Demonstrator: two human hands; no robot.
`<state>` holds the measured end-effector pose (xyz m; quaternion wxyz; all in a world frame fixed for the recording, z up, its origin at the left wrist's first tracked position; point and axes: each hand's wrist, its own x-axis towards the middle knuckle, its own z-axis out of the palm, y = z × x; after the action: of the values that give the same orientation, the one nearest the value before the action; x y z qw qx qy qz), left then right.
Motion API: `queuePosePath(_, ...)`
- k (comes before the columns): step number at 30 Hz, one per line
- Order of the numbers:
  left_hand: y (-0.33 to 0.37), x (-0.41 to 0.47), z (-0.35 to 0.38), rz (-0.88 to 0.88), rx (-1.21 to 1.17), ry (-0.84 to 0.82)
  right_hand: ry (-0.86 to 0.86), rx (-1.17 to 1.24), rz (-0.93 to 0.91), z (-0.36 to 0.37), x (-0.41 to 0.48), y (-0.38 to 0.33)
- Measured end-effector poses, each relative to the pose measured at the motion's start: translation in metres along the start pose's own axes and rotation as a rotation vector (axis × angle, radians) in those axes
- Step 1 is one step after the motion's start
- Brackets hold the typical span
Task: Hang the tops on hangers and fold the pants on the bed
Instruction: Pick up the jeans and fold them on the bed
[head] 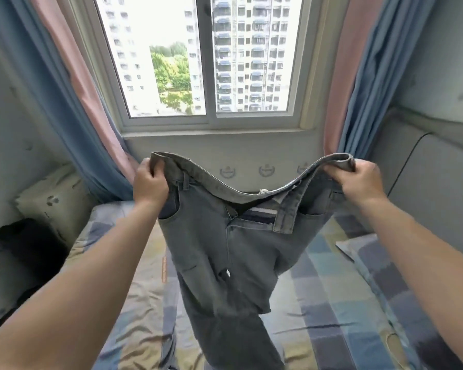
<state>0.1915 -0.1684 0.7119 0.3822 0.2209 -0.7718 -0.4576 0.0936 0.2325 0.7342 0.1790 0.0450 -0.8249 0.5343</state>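
Bed (340, 311): checked sheet, rumpled. Jeans (211, 249) hang above the bed with the fly open, the waistband sagging between my grips and the legs dropping toward the sheet. Left hand (150, 182) and right hand (361, 180) each clench one waistband end. I'd pull the band taut, match the legs, then lower them flat onto the bed.

Jeans (225, 249) up between hands, over bed (332, 303); pillow (54, 201) left, window (203, 57) behind.
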Motion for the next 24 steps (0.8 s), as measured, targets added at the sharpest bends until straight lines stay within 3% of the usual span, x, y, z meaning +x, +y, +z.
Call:
queuePosePath(7, 0.135, 0.09, -0.036, 0.185, -0.05, 0.128, 0.128, 0.063, -0.215, -0.037, 0.091, -0.155)
queuePosePath(12, 0.197, 0.143, -0.075, 0.273, -0.001, 0.194, 0.182, -0.006, -0.265, -0.074, 0.132, -0.226)
queuePosePath(17, 0.239, 0.165, -0.088, 0.131, -0.094, 0.167, 0.178, 0.009, -0.181, -0.078, 0.148, -0.264)
queuePosePath(20, 0.26, 0.168, -0.09, -0.03, -0.16, 0.13, 0.152, 0.134, -0.065, -0.075, 0.153, -0.279)
queuePosePath(24, 0.284, 0.163, -0.089, -0.114, -0.243, 0.072, 0.111, 0.279, 0.068, -0.069, 0.151, -0.301)
